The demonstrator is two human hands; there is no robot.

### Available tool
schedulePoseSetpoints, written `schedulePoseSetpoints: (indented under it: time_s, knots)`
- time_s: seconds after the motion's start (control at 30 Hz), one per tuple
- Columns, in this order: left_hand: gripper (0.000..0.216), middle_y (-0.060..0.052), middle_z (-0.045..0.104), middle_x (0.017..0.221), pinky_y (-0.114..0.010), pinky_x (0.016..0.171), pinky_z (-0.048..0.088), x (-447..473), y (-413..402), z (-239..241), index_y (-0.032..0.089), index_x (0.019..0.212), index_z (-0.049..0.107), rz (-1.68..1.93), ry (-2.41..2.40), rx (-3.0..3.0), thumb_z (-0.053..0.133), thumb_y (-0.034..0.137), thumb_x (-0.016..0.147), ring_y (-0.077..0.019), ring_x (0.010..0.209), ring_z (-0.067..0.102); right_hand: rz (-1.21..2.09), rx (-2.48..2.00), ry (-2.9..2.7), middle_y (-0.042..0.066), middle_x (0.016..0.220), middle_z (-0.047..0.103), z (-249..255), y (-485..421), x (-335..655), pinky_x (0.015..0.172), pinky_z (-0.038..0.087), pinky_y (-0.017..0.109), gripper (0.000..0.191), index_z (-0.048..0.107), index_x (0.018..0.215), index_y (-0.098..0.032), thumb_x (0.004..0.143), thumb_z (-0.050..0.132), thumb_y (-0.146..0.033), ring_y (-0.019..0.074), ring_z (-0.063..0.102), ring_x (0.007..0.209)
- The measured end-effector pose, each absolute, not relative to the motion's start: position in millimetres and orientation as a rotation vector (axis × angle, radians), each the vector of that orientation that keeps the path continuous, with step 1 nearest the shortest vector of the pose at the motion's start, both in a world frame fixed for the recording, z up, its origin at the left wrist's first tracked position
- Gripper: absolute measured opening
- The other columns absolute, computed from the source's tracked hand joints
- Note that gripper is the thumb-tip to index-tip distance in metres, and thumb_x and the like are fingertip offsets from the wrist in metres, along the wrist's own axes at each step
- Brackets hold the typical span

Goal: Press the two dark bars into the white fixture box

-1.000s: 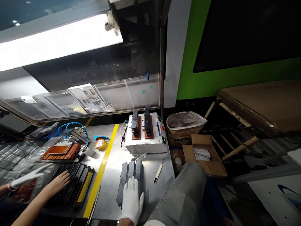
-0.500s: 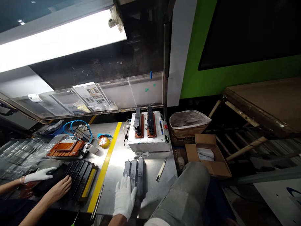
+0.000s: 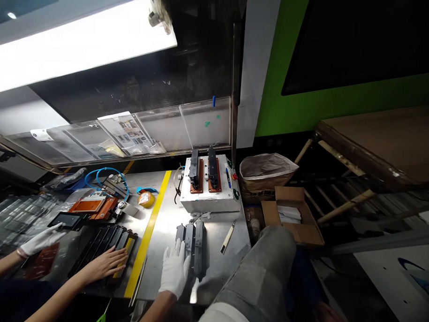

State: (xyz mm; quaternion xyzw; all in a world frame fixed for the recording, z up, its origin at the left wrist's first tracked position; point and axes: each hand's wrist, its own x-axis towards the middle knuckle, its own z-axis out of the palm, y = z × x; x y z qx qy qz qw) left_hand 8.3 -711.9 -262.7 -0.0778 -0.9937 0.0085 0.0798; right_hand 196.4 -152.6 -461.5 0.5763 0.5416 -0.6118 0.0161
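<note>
My left hand (image 3: 174, 271), in a white glove, lies with its fingers stretched out over the near ends of the left two of three long black plastic housings (image 3: 199, 249). These housings rest side by side on the steel bench (image 3: 217, 283). At the lower right edge, my right hand (image 3: 330, 319) shows only dimly beside my leg, and its fingers cannot be made out. Beyond the housings stands a white fixture box (image 3: 209, 206). Two more black housings (image 3: 213, 168) sit on its reddish-brown mounts. A pale-handled knife (image 3: 228, 237) lies to the right.
On the left, a co-worker's gloved hand (image 3: 43, 239) and bare hand (image 3: 105, 263) are around several black parts (image 3: 102, 241). Yellow tape (image 3: 151, 224) crosses the bench. An orange fixture (image 3: 93, 206) and tape roll (image 3: 146, 199) lie behind. An open carton (image 3: 305, 230) and paper sack (image 3: 265, 181) stand right.
The co-worker's bare hand has moved right onto the yellow-edged part, and the gloved hand has shifted left. A black frame now shows by the orange fixture. My left hand stays over the housings.
</note>
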Motion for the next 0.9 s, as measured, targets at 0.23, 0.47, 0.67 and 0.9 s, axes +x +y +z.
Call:
schedulePoseSetpoints:
  time_s: [0.23,0.47,0.67,0.9]
  knots:
    - [0.059,-0.012,0.052,0.154,-0.051,0.115,0.043,36.4,-684.6,-307.9,0.019,0.149,0.048,0.172,-2.904,-0.503,0.049,0.038,0.093,-0.0305,0.144,0.046,-1.968,1.827,1.618,0.024,0.122,0.068,-456.5,-159.1,188.6,0.096,0.058,0.049,0.057,0.062,0.096,-0.022,0.049,0.068,-0.052,0.0454,0.065,0.117]
    - [0.055,-0.014,0.050,0.155,-0.054,0.114,0.047,29.3,-681.6,-316.4,0.014,0.147,0.050,0.199,-2.924,-0.545,0.045,0.036,0.097,-0.0325,0.143,0.047,-1.980,1.835,1.590,0.024,0.127,0.065,-445.6,-163.2,186.9,0.107,0.051,0.051,0.061,0.060,0.098,-0.022,0.046,0.069,-0.051,0.0470,0.060,0.123]
    - [0.058,-0.018,0.047,0.156,-0.059,0.121,0.036,-24.9,-660.0,-284.9,0.009,0.145,0.052,0.111,-3.127,-0.406,0.028,0.038,0.101,-0.0349,0.146,0.043,-1.943,1.888,1.555,0.024,0.122,0.068,-434.3,-165.0,183.3,0.104,0.054,0.047,0.060,0.061,0.097,-0.020,0.046,0.068,-0.049,0.0446,0.064,0.118]
    - [0.057,-0.017,0.047,0.156,-0.058,0.121,0.035,-55.1,-649.3,-265.1,0.010,0.145,0.052,0.019,-3.154,-0.444,0.030,0.038,0.100,-0.0360,0.149,0.037,-1.907,1.853,1.588,0.024,0.116,0.071,-438.7,-162.2,186.7,0.097,0.058,0.048,0.061,0.064,0.100,-0.018,0.049,0.069,-0.051,0.0449,0.067,0.114]
